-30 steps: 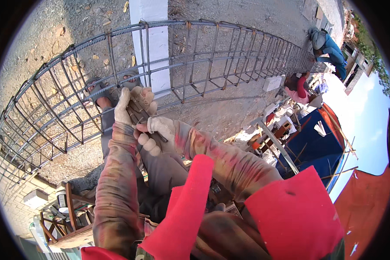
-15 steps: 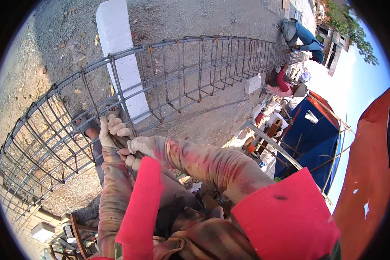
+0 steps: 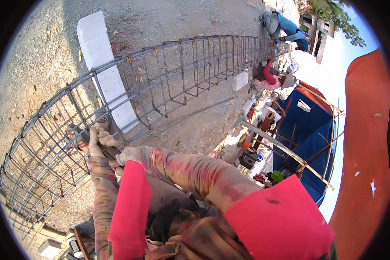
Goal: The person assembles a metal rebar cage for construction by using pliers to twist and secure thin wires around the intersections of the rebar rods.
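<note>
A long cage of steel rebar (image 3: 184,71) runs from the lower left to the far right, its bars joined by square stirrups. My left hand (image 3: 102,139), in a pale knitted glove, is at the near side of the cage with its fingers curled. Just right of it and lower, my gloved right hand (image 3: 128,156) is closed, some bare fingertips showing. Something dark and narrow lies between the two hands; I cannot make out what it is. A white block (image 3: 110,86) lies under the cage.
Farther along the cage, a person in blue (image 3: 290,32) bends over it and a person in a hat (image 3: 273,79) crouches beside it. A smaller white block (image 3: 240,81) supports it. A blue tarp (image 3: 305,125), wooden poles and an orange sheet (image 3: 366,143) stand at right.
The view has shifted a little, so the cage and both people appear farther left. My hands stay close together at the same part of the cage, still closed.
</note>
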A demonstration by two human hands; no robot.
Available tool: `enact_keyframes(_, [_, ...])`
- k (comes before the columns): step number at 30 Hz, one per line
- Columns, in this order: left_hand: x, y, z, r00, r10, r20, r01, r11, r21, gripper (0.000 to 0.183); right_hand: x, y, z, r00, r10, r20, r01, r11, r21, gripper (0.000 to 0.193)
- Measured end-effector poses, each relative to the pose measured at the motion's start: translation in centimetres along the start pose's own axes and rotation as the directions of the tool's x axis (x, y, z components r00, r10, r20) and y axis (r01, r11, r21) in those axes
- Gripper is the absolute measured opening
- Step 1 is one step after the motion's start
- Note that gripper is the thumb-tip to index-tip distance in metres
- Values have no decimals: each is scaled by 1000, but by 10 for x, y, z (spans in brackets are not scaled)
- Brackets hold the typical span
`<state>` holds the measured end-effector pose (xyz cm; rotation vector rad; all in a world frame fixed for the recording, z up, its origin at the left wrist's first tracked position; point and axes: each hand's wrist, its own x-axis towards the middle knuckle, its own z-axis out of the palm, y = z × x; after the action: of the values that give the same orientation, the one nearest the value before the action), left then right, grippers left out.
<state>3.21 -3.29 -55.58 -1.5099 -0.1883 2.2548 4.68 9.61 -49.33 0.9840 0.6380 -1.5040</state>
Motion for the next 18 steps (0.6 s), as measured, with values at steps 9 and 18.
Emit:
enact_keyframes(9, [34,-4,-25,876,211,-433,130,763,634,38,-23,-46,67,849,-238,-471,-408,270,-872,39])
enact_keyframes(18, [-11,31,23,952,82,-294,78,866,493,41,-12,-36,68,929,275,-248,-276,961,30,15])
